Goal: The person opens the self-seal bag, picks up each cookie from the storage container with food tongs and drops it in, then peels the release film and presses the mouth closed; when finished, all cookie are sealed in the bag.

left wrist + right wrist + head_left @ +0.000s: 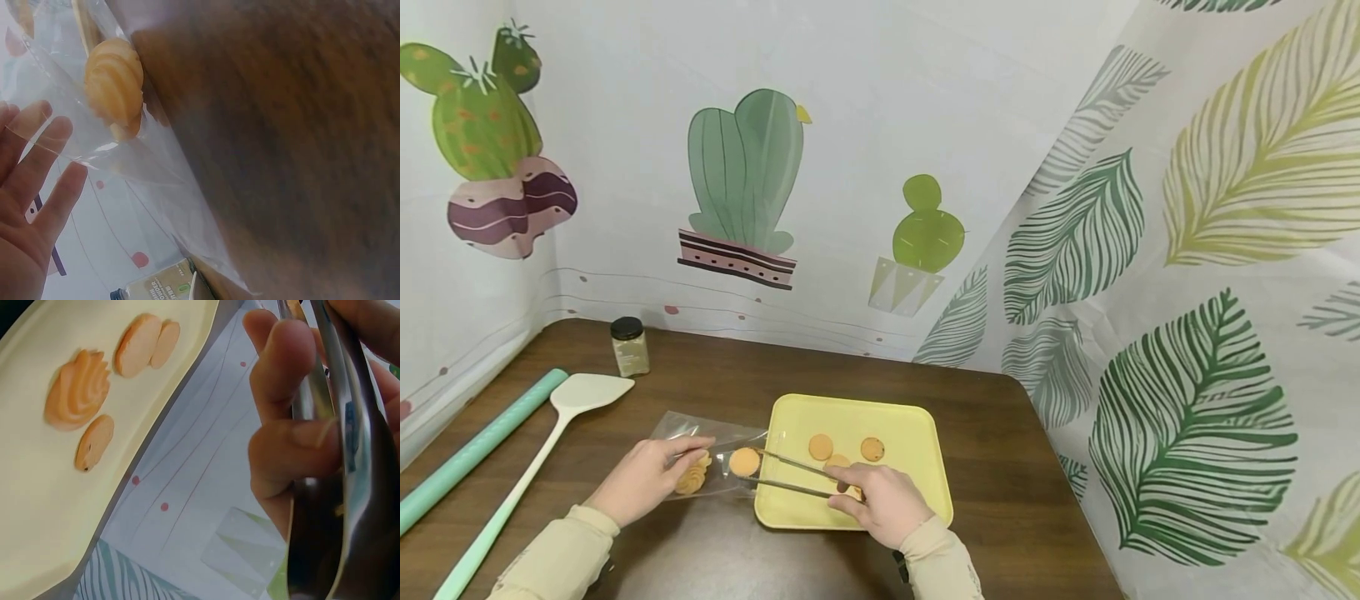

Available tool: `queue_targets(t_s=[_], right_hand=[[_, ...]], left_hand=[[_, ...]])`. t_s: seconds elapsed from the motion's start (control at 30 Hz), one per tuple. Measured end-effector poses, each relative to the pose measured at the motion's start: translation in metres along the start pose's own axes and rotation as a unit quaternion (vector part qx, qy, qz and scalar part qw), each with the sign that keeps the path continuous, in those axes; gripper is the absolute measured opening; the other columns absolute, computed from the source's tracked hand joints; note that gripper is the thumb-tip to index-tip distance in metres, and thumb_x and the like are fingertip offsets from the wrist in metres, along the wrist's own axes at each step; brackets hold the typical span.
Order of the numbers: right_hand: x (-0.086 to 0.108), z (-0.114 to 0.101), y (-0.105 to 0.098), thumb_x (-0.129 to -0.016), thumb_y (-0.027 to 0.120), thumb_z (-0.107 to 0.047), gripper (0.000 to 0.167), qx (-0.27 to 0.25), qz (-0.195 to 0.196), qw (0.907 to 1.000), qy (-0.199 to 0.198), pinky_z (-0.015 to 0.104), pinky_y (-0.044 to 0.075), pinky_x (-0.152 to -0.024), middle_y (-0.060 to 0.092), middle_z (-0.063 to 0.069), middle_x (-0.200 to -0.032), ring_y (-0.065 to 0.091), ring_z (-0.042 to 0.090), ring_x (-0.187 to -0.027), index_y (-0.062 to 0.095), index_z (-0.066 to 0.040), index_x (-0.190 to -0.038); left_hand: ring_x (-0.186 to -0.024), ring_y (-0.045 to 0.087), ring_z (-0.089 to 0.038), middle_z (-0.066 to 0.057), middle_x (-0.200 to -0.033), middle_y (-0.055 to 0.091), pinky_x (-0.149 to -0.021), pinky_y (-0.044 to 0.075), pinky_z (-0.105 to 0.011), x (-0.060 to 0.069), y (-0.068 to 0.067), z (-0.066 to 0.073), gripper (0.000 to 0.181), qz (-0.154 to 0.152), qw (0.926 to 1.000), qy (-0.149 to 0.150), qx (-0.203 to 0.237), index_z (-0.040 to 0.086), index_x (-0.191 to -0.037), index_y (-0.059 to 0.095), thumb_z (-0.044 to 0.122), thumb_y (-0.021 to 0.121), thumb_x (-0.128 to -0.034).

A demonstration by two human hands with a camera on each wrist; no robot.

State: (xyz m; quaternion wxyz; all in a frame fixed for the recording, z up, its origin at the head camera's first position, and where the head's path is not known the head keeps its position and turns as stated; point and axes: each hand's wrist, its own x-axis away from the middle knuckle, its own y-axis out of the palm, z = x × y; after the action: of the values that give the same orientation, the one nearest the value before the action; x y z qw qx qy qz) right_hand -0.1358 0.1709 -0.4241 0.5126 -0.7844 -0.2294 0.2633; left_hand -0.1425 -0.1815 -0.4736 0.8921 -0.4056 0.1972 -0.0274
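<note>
My left hand (pixel 643 477) pinches the edge of a clear plastic bag (pixel 673 427); in the left wrist view, its other fingers (pixel 62 194) are spread out. Ridged swirl cookies (pixel 694 473) lie inside the bag. My right hand (pixel 883 498) grips metal tongs (pixel 797 487), whose tips reach left to a round cookie (pixel 745 462) at the bag's mouth. Below the tongs is a yellow tray (pixel 917 425) bearing several cookies, among them a plain round one (pixel 821 447), a speckled one (pixel 872 449) and a swirl cookie (pixel 78 390). My right hand partly hides the tray.
On the left of the brown table (pixel 1000 467) lie a white-green spatula (pixel 535 462) and a teal roller (pixel 482 450). A small jar (pixel 630 348) with a black lid stands at the back left. A patterned cloth (pixel 850 125) hangs behind the table.
</note>
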Motion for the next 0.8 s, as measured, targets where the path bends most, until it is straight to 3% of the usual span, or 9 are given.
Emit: queue_targets(t_s=[0.2,0.43,0.63,0.8], right_hand=[[-0.009,-0.005,0.005,-0.092,0.067,-0.036,0.039,0.012,0.003,0.9999,-0.012,0.011,0.035,-0.048,0.067,-0.015,-0.093,0.04,-0.01,-0.053,0.065,-0.023,-0.129],[-0.019,-0.011,0.012,-0.092,0.067,-0.035,0.039,0.03,0.011,0.999,-0.032,0.011,0.032,-0.046,0.067,-0.012,-0.091,0.035,-0.007,-0.05,0.065,-0.022,-0.128],[-0.027,-0.015,0.018,-0.092,0.067,-0.037,0.039,0.049,0.013,0.9981,-0.036,0.012,0.037,-0.051,0.068,-0.014,-0.091,0.045,-0.005,-0.059,0.065,-0.025,-0.128],[-0.031,-0.018,0.021,-0.092,0.067,-0.037,0.038,0.056,0.015,0.9975,-0.04,0.014,0.04,-0.053,0.069,-0.014,-0.091,0.056,-0.001,-0.069,0.065,-0.024,-0.128]], left_hand=[[-0.07,0.052,-0.003,-0.006,-0.111,0.071,-0.065,0.045,-0.029,0.0,0.0,0.0,0.023,0.0,1.0,-0.003,0.0,0.01,-0.117,0.071,0.014,0.064,-0.0951],[-0.079,0.056,-0.007,-0.006,-0.112,0.071,-0.069,0.048,-0.032,0.0,0.0,0.001,0.023,0.004,1.0,0.0,-0.004,0.01,-0.117,0.071,0.014,0.064,-0.0948],[-0.084,0.059,-0.008,-0.002,-0.111,0.071,-0.076,0.052,-0.039,0.002,0.0,0.002,0.022,0.011,0.9999,0.008,-0.007,0.012,-0.115,0.072,0.014,0.065,-0.0944],[-0.102,0.065,-0.023,-0.002,-0.111,0.071,-0.084,0.053,-0.047,0.002,0.0,0.002,0.022,0.012,0.9998,0.015,0.001,0.012,-0.115,0.073,0.011,0.065,-0.0938]])
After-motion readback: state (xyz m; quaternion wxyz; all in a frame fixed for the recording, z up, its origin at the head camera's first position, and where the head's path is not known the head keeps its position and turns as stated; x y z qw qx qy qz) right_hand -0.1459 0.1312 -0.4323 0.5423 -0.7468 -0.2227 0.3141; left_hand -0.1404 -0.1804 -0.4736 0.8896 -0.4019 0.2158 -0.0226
